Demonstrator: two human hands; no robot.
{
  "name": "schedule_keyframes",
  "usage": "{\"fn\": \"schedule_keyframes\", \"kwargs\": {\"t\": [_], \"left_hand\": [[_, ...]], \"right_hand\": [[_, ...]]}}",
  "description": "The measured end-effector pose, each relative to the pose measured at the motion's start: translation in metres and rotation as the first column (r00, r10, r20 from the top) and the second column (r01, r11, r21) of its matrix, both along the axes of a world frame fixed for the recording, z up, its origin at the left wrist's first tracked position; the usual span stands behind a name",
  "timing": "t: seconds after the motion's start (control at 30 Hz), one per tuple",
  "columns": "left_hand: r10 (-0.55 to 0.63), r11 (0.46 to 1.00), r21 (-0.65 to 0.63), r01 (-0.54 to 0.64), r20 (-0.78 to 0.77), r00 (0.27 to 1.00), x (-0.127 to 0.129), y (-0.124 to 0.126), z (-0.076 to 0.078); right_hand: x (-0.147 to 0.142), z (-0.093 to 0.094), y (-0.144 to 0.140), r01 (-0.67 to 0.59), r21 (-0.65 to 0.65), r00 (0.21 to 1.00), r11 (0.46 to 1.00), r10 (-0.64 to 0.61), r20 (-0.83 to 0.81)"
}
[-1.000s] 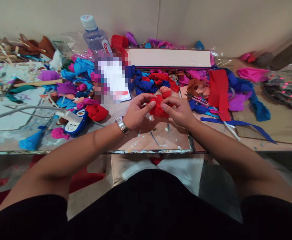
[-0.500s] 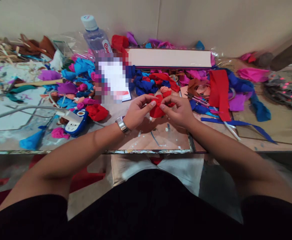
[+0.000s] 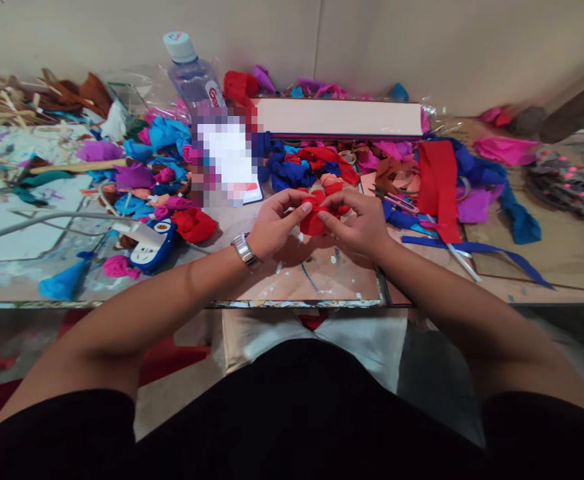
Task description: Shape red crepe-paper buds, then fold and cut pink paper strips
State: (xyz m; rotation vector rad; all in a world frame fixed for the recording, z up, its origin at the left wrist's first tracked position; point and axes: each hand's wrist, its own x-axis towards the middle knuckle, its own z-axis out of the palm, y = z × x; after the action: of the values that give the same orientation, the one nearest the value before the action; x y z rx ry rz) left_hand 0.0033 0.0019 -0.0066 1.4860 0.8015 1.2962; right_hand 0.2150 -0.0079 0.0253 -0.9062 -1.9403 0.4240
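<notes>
both hands pinch a red paper flower [image 3: 316,219] just above the desk [image 3: 322,280]: left hand [image 3: 273,225] on its left side, right hand [image 3: 359,223] on its right.

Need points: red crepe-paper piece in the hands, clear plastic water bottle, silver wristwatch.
Red crepe-paper piece [image 3: 316,220], head view, on its lower crumpled face between the thumbs.
Clear plastic water bottle [image 3: 192,73], head view, on its shoulder below the cap.
Silver wristwatch [image 3: 243,249], head view, on its metal band.
</notes>
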Motion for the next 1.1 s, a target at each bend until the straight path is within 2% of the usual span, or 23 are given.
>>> {"fn": "schedule_keyframes", "kwargs": {"t": [0.23,0.47,0.7,0.83,1.1], "left_hand": [[-0.062,0.997,0.044,0.060,0.031,0.998,-0.0002,0.0006,-0.0019],[-0.128,0.990,0.054,0.127,0.018,0.992,-0.0013,0.0017,-0.0030],[-0.071,0.996,0.041,0.075,-0.077,0.995,-0.0022,-0.0014,0.0052],[-0.027,0.996,0.082,0.035,-0.100,0.995,-0.0041,0.0006,0.0028],[-0.033,0.995,0.086,0.042,-0.105,0.994,-0.0033,0.0004,0.0022]], "right_hand": [[-0.0024,0.0017,-0.0022,0.006,-0.055,0.999,0.998,-0.008,-0.041],[-0.0022,-0.0002,-0.0015,-0.002,-0.057,0.998,0.998,-0.001,-0.057],[-0.0031,-0.0004,-0.0013,0.001,-0.079,1.000,0.997,-0.003,-0.025],[-0.0016,-0.0005,-0.0003,-0.033,-0.087,0.999,0.996,0.031,-0.024],[-0.0013,0.0006,0.0000,-0.036,-0.117,0.999,0.992,0.032,-0.031]]}}
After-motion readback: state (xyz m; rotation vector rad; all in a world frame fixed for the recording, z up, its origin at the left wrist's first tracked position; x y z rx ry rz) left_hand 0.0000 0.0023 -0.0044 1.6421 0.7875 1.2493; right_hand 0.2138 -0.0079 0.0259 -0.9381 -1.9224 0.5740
